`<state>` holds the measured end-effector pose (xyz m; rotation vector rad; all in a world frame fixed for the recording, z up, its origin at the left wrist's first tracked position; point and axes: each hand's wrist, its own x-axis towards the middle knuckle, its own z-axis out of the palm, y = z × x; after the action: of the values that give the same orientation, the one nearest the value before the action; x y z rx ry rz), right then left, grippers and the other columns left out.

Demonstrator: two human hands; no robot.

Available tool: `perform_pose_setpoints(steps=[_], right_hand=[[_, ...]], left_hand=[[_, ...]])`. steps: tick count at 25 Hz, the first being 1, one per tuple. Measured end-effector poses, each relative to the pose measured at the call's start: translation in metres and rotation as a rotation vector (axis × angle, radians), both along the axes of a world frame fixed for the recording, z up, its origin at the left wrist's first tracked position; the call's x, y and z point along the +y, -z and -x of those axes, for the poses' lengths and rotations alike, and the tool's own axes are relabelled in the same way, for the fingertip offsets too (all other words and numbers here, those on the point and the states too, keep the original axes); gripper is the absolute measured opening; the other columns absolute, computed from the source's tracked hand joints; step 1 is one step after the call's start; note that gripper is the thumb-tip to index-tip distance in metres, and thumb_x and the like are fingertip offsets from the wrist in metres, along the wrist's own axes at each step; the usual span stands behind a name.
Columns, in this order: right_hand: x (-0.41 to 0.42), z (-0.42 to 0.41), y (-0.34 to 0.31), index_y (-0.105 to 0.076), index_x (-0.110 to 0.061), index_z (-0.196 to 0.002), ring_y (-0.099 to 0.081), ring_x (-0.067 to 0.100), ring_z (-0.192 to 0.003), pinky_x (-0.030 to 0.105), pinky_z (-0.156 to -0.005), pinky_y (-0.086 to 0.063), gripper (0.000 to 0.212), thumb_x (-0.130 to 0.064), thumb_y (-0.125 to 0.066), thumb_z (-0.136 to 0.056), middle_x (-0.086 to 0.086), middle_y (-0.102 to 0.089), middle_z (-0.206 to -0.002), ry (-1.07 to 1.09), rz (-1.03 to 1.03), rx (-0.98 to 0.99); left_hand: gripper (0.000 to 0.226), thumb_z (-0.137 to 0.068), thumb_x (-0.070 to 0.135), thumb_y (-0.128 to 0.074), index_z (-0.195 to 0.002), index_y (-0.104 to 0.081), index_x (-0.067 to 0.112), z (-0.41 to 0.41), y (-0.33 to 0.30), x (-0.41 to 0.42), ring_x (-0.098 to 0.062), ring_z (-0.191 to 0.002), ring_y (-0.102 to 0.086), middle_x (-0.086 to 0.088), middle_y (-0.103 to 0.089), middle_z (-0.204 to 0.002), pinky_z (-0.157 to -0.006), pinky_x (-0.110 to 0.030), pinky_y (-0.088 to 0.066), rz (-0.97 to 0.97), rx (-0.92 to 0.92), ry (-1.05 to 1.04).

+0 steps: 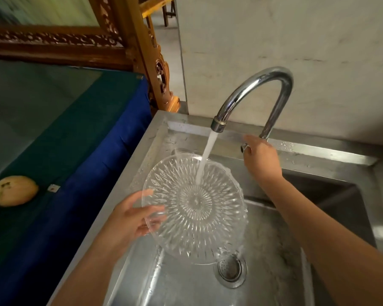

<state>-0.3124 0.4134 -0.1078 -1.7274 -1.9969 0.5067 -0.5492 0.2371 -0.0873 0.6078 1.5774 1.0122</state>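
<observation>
A clear cut-glass plate [195, 208] is tilted over the steel sink [274, 239]. My left hand [134, 217] grips its left rim, thumb on the face and fingers seen through the glass behind it. Water [206, 155] runs from the curved chrome tap [259, 89] onto the upper part of the plate and drains off its lower edge near the drain strainer [230, 270]. My right hand [260, 157] reaches to the base of the tap and holds the small tap handle [243, 147], mostly hidden under the fingers.
Left of the sink stands a table under a dark green and blue cloth [80, 151] with a yellow fruit [15, 190] on it. A carved wooden frame [128, 45] rises behind the table. A pale wall [296, 40] backs the sink.
</observation>
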Motion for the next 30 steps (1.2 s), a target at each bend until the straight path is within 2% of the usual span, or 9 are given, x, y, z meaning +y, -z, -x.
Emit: perform_pose_setpoints(steps=[3, 6, 8, 10, 13, 15, 19, 25, 30], right_hand=[[-0.016, -0.013, 0.013, -0.061, 0.000, -0.107, -0.059, 0.038, -0.099, 0.045, -0.078, -0.053, 0.034, 0.007, -0.042, -0.080, 0.018, -0.066, -0.112, -0.058, -0.123, -0.179], [-0.036, -0.024, 0.028, -0.051, -0.006, -0.129, -0.046, 0.029, -0.129, 0.041, -0.103, -0.039, 0.045, -0.002, -0.043, -0.085, 0.013, -0.053, -0.137, -0.150, -0.068, -0.274], [-0.049, -0.024, 0.031, -0.025, -0.015, -0.145, -0.022, 0.020, -0.143, 0.040, -0.116, -0.022, 0.056, -0.016, -0.040, -0.092, 0.004, -0.026, -0.155, -0.125, 0.081, -0.170], [-0.069, -0.025, 0.036, -0.018, -0.020, -0.147, -0.022, 0.022, -0.143, 0.040, -0.115, -0.022, 0.064, -0.020, -0.048, -0.090, 0.004, -0.022, -0.156, 0.011, 0.234, 0.064], [-0.099, -0.034, 0.041, -0.046, -0.014, -0.132, -0.066, 0.025, -0.093, 0.038, -0.083, -0.054, 0.050, -0.005, -0.056, -0.084, 0.011, -0.066, -0.112, 0.233, 0.615, 0.568], [-0.115, -0.044, 0.038, -0.057, -0.014, -0.114, -0.070, 0.020, -0.064, 0.029, -0.059, -0.059, 0.037, 0.003, -0.057, -0.081, 0.009, -0.073, -0.086, 0.305, 0.710, 0.826], [-0.134, -0.068, 0.018, -0.062, -0.018, -0.098, -0.073, 0.022, -0.067, 0.031, -0.059, -0.059, 0.028, 0.004, -0.057, -0.082, 0.009, -0.076, -0.080, 0.315, 0.591, 0.994], [-0.156, -0.116, -0.030, -0.068, -0.005, -0.096, -0.073, 0.015, -0.070, 0.024, -0.066, -0.060, 0.027, 0.014, -0.057, -0.079, 0.002, -0.076, -0.077, 0.247, 0.274, 0.984], [-0.176, -0.153, -0.081, -0.074, -0.020, -0.084, -0.073, 0.015, -0.078, 0.020, -0.067, -0.057, 0.034, 0.010, -0.061, -0.078, -0.005, -0.078, -0.082, 0.186, 0.010, 0.995]], left_hand=[[0.041, -0.078, 0.007, -0.066, -0.114, -0.057, 0.024, 0.003, 0.011, -0.003, -0.027, -0.085, -0.073, -0.008, -0.077, -0.095, -0.067, -0.030, -0.057, 0.021, -0.068, -0.034], [0.039, -0.079, 0.002, -0.064, -0.113, -0.058, 0.022, 0.001, 0.017, -0.005, -0.028, -0.084, -0.073, -0.010, -0.076, -0.095, -0.060, -0.027, -0.059, 0.024, -0.131, -0.073], [0.040, -0.080, 0.000, -0.062, -0.115, -0.057, 0.019, -0.002, 0.020, -0.007, -0.029, -0.083, -0.073, -0.012, -0.076, -0.095, -0.057, -0.027, -0.059, 0.019, -0.164, -0.085], [0.042, -0.081, -0.001, -0.060, -0.117, -0.055, 0.019, -0.005, 0.022, -0.010, -0.029, -0.084, -0.073, -0.012, -0.076, -0.094, -0.057, -0.027, -0.058, 0.015, -0.196, -0.076], [0.042, -0.080, 0.002, -0.060, -0.117, -0.054, 0.023, -0.007, 0.023, -0.015, -0.028, -0.086, -0.073, -0.009, -0.076, -0.096, -0.059, -0.027, -0.059, -0.001, -0.222, -0.024], [0.041, -0.082, 0.004, -0.059, -0.115, -0.056, 0.028, -0.009, 0.023, -0.021, -0.027, -0.090, -0.072, -0.006, -0.076, -0.099, -0.062, -0.027, -0.059, -0.017, -0.205, 0.031], [0.040, -0.087, 0.001, -0.054, -0.116, -0.056, 0.029, -0.022, 0.022, -0.030, -0.024, -0.094, -0.071, -0.003, -0.074, -0.103, -0.068, -0.027, -0.059, -0.082, -0.131, 0.060], [0.033, -0.083, 0.000, -0.060, -0.106, -0.063, 0.022, -0.057, 0.004, -0.030, -0.009, -0.088, -0.072, 0.004, -0.073, -0.099, -0.075, -0.020, -0.056, -0.210, 0.083, 0.095], [0.032, -0.082, -0.006, -0.058, -0.102, -0.066, 0.017, -0.085, -0.031, -0.024, -0.010, -0.092, -0.071, 0.004, -0.077, -0.093, -0.073, -0.015, -0.055, -0.349, 0.037, 0.143]])
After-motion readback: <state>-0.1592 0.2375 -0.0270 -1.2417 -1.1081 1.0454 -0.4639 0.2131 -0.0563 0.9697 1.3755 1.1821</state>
